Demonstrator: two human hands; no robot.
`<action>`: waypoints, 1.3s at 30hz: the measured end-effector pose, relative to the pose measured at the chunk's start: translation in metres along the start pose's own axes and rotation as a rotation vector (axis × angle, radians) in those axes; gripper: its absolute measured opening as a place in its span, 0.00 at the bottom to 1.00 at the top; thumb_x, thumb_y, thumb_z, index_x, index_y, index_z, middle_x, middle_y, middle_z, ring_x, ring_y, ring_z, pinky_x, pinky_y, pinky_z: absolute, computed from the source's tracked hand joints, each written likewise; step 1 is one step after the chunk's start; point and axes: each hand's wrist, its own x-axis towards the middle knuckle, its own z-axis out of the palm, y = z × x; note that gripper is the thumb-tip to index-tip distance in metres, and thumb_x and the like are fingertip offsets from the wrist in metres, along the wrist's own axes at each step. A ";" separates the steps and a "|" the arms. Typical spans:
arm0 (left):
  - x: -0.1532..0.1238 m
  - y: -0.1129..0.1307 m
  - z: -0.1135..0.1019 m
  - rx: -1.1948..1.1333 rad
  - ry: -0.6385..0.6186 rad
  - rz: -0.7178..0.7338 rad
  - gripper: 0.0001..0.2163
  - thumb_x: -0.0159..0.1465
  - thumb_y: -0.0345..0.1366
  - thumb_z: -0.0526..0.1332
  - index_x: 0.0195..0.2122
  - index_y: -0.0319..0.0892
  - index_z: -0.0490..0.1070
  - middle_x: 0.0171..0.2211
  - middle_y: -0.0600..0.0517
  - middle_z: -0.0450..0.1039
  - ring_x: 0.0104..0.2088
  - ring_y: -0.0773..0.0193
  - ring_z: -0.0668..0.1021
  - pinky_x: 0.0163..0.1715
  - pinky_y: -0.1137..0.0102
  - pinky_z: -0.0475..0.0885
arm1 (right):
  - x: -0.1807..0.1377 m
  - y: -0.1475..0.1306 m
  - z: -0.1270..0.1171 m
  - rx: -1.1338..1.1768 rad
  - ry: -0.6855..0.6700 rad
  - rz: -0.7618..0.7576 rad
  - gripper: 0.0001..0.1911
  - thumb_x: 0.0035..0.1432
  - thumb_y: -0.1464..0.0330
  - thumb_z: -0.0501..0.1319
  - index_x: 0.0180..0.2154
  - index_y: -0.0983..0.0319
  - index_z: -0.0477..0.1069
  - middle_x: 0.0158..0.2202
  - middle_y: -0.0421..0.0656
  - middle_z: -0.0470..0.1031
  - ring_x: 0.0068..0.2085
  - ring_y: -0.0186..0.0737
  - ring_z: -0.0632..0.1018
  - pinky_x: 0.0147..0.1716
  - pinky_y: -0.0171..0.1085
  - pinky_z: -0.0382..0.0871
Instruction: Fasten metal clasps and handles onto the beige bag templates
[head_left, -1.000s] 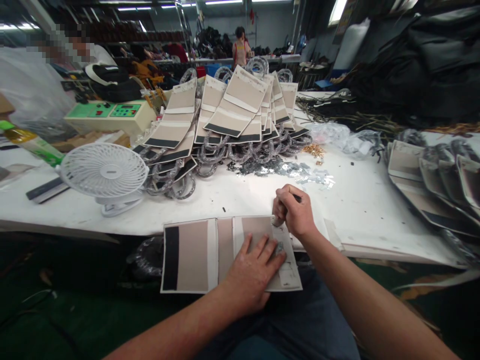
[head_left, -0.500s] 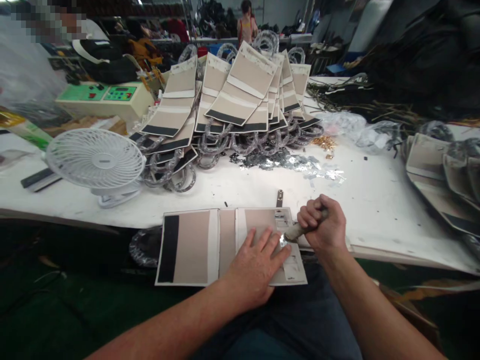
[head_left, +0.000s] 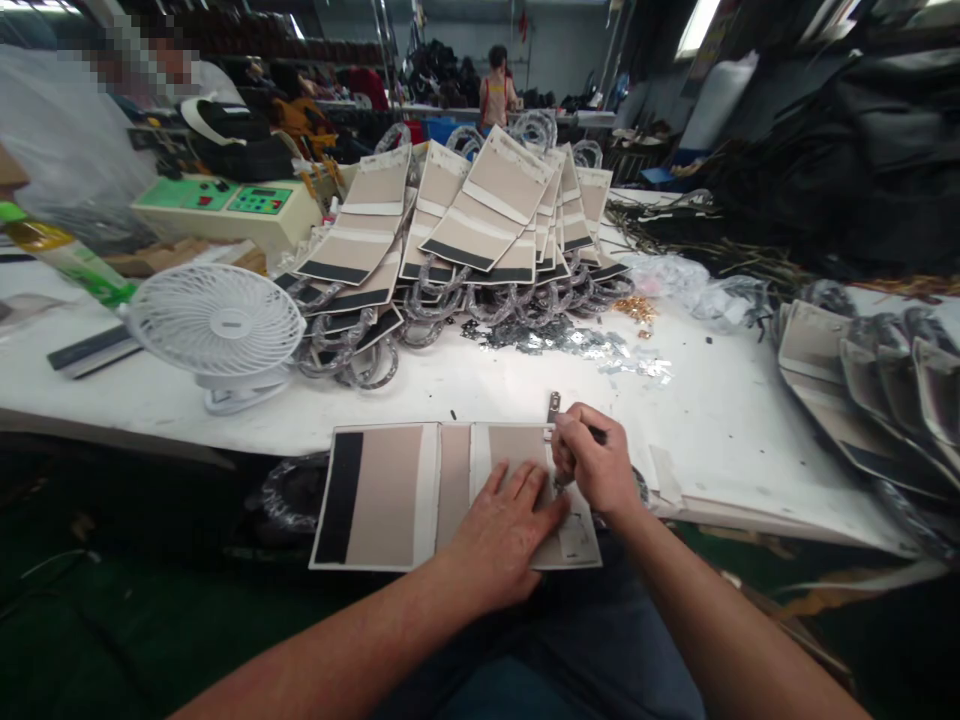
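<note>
L hand (head_left: 504, 535) lies flat, fingers spread, pressing on panel (head_left: 386, 495): a stiff rectangle, matte beige w/ white strips & a black band, at the near edge of the white table (head_left: 720, 410). R hand (head_left: 594, 468) is fisted tight on slim tool (head_left: 559, 483), tip at panel's right end. Small metal clip (head_left: 553, 405) just beyond.

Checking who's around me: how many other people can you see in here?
2. One person in white is at the far left, behind the green-topped control box; a second person stands at the far back, near centre. More may be hidden behind the clutter.
</note>
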 end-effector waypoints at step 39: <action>-0.007 -0.008 0.000 -0.146 0.105 0.035 0.38 0.56 0.38 0.68 0.68 0.44 0.58 0.73 0.42 0.54 0.73 0.39 0.51 0.72 0.44 0.46 | 0.016 -0.026 0.038 -0.510 -0.445 -0.007 0.20 0.64 0.62 0.60 0.21 0.60 0.62 0.20 0.36 0.62 0.25 0.33 0.64 0.26 0.35 0.57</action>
